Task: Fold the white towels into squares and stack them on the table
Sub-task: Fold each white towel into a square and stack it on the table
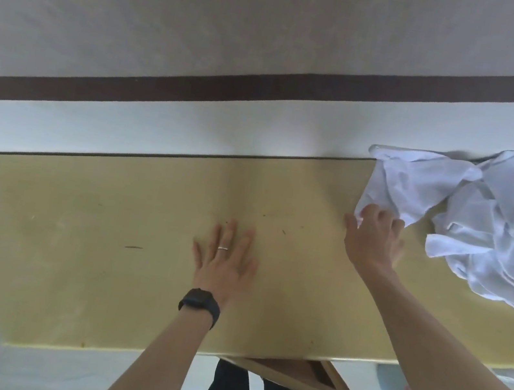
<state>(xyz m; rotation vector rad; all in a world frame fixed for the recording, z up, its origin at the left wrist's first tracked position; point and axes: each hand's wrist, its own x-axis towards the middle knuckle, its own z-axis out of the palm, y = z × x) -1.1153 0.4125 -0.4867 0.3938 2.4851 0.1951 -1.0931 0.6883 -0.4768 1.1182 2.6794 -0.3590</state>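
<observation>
My right hand [374, 238] pinches a corner from the white towels [488, 226] heaped at the right end of the table [72, 232]. My left hand [224, 257] lies flat, holding nothing. Best to lift one towel clear of the heap, not drag it, then spread it by my left hand.

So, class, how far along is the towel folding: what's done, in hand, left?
Done: nothing; no folded square or stack shows on the table. In hand: the right hand grips a corner of one towel in the crumpled pile; the left hand lies flat on the table. Left: all folding and stacking.
</observation>
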